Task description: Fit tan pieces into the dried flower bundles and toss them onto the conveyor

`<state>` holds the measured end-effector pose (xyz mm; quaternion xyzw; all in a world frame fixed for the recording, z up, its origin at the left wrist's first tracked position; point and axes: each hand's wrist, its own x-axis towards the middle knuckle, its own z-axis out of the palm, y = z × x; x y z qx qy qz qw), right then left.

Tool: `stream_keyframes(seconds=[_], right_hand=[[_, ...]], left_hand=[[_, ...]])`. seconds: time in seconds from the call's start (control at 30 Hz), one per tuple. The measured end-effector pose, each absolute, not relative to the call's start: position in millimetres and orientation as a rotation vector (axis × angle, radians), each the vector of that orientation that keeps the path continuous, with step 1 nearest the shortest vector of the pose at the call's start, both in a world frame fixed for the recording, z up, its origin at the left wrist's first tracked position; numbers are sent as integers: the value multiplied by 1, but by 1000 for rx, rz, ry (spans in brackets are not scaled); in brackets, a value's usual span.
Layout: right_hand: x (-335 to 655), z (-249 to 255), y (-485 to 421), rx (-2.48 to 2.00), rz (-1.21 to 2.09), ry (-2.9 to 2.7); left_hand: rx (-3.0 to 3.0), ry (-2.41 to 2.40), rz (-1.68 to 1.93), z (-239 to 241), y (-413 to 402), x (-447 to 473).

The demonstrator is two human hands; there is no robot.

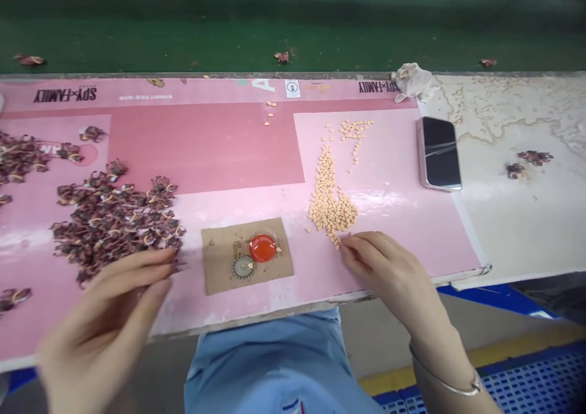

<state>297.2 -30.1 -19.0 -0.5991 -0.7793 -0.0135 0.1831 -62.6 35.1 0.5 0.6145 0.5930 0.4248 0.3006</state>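
My left hand [107,316] reaches toward a heap of small dark purple flower-like pieces with rings [114,215] on the pink mat [206,145]; its fingers are stretched out together, their tips at the heap's near edge. My right hand [384,267] pinches at the near end of a pile of small tan heart-shaped pieces [329,200], fingers closed together on a piece too small to make out. Between the hands lies a brown card square [220,267] carrying a red bottle cap [262,248] and a dull metal cap [242,267].
A phone [438,152] lies face up at the mat's right edge, a crumpled cloth [412,81] behind it. More purple pieces [18,157] lie at the far left and on the white tabletop [526,218] at the right. A green conveyor belt [293,29] runs behind.
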Motion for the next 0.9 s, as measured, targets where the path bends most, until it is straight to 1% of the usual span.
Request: stream_keyframes(seconds=[0.1,0.23,0.3,0.47,0.6,0.73,0.9], right_hand=[[283,-8,-24,-1622,25,-2092],[236,9,-17,-1340,361,-1849],[212,12,-15,-1235,440,-1790],[185,9,-14,-1196,413,-1801],[183,7,-17,-1220,397,-1833],[182,6,-17,-1219,457,-1817],[182,3,-13,-1228,462,-1745]], left_hand=[[1468,1467,1124,10,16,-18],[1513,1157,1032,6,7,6],[1579,1088,1033,4,6,10],[1596,1094,1059,6,3,13],[1681,1124,1095,7,3,12],[1758,1122,1147,5,5,13],[1788,1124,1110,3,7,13]])
